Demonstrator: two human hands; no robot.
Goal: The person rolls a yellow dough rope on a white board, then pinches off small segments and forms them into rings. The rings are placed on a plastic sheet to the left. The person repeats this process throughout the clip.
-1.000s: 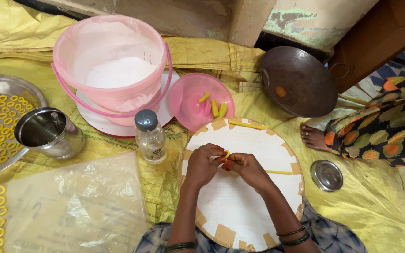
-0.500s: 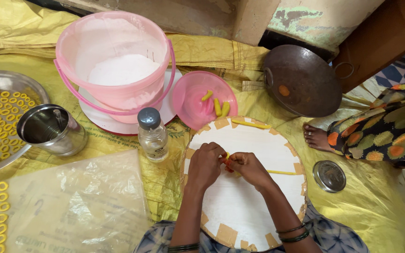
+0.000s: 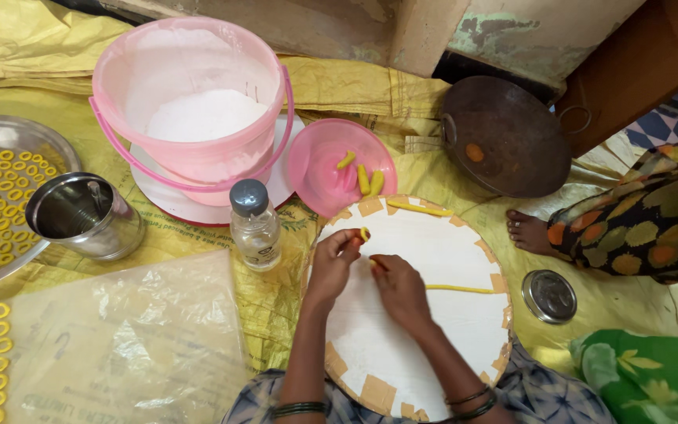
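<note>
A round white board [image 3: 433,251] rests on my lap. My left hand [image 3: 331,263] pinches a small curled piece of yellow dough [image 3: 363,233] above the board. Close beside it, my right hand [image 3: 399,292] has its fingertips on the end of a thin yellow dough strand [image 3: 461,289] that lies across the board. Another yellow strand [image 3: 419,208] lies near the board's far edge. Just beyond, a pink lid [image 3: 323,169] holds a few short yellow dough pieces [image 3: 361,177].
A pink bucket [image 3: 190,86] of white flour stands at the back, a small clear bottle [image 3: 254,225] and a steel cup [image 3: 84,213] to the left. A steel tray [image 3: 41,141] and a plastic sheet [image 3: 119,345] carry several yellow dough rings. A dark pan [image 3: 504,137], a steel lid [image 3: 549,296] and another person's foot [image 3: 529,232] lie right.
My hands, joined on one dough piece before, have parted slightly. The left now holds a curled piece lifted away from the right.
</note>
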